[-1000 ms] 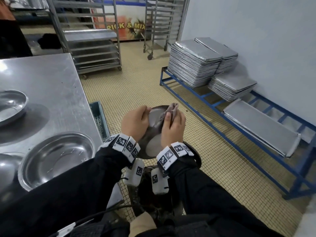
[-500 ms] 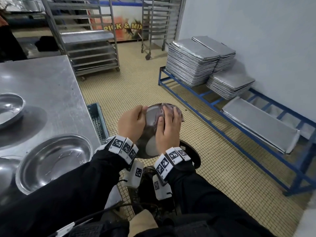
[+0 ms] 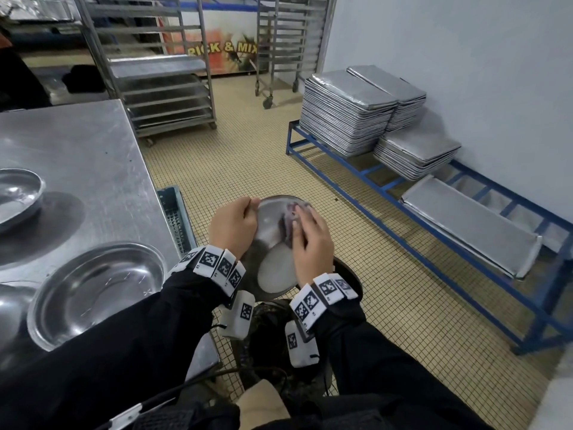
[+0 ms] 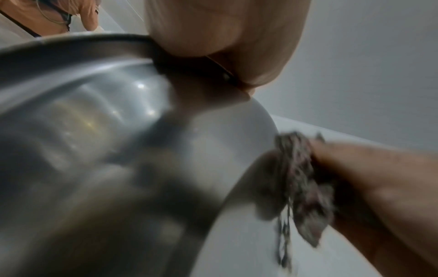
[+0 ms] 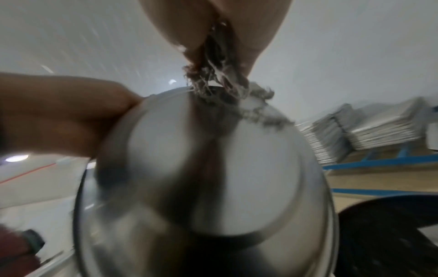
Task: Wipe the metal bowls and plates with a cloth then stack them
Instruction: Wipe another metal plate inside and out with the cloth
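I hold a metal bowl (image 3: 274, 271) in front of me over the floor, its underside turned up toward me. My left hand (image 3: 245, 212) grips the bowl's left rim. My right hand (image 3: 302, 223) pinches a grey frayed cloth (image 3: 291, 212) and presses it on the bowl's outer wall near the far rim. In the left wrist view the bowl (image 4: 118, 150) fills the frame, with the cloth (image 4: 301, 178) under the right hand at the right. The right wrist view shows the cloth (image 5: 225, 84) held between thumb and fingers against the bowl (image 5: 249, 178).
On the steel table (image 3: 77, 144) at my left lie other metal bowls: one near (image 3: 96, 290), one farther (image 3: 18, 197), one at the edge (image 3: 9, 311). A blue rack (image 3: 387, 187) with stacked trays (image 3: 344, 116) lines the right wall. A crate (image 3: 173, 215) stands beside the table.
The right hand has rubbed the cloth from the bowl's far rim onto its underside. The bowl has turned a little in the left hand, which keeps its grip.
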`<state>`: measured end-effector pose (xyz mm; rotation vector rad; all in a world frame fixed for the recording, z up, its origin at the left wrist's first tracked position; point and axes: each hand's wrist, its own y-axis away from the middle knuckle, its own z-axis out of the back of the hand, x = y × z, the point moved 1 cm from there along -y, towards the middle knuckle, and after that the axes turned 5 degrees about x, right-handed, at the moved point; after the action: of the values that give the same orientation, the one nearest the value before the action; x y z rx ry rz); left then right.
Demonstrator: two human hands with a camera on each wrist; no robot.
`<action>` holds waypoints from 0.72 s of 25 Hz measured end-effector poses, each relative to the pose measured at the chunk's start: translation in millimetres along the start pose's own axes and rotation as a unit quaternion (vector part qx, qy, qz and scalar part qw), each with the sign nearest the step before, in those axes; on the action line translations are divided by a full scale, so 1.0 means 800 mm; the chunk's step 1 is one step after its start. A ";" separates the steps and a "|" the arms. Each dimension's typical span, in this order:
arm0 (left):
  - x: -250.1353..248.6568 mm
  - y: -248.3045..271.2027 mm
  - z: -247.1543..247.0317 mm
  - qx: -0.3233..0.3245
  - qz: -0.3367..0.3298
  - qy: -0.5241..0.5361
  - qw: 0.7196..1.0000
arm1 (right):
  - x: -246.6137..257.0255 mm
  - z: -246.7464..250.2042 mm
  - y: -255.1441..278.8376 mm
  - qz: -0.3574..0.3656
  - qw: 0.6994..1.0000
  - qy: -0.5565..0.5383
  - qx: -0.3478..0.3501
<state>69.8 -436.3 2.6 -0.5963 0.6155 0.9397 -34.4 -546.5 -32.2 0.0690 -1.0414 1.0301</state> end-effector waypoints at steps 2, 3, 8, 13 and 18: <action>-0.007 0.000 -0.003 0.006 -0.014 0.001 1.000 | 0.012 -0.015 -0.001 0.052 0.996 0.070 0.028; -0.010 0.000 -0.003 0.008 -0.019 -0.002 1.000 | 0.015 -0.019 -0.005 0.048 0.994 0.092 0.031; -0.012 -0.004 0.001 0.007 -0.048 -0.014 0.999 | 0.013 -0.026 -0.016 -0.017 0.997 0.077 0.028; 0.000 0.004 -0.002 0.015 -0.048 -0.048 0.998 | -0.021 -0.014 -0.015 -0.248 0.966 -0.065 0.034; 0.018 0.001 -0.004 -0.009 -0.021 0.018 1.000 | -0.069 0.010 0.000 -0.367 0.915 -0.160 0.050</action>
<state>75.1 -430.6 -10.0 -0.6411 0.6250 0.8976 -45.8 -587.2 -68.2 0.6848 -1.1230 0.3810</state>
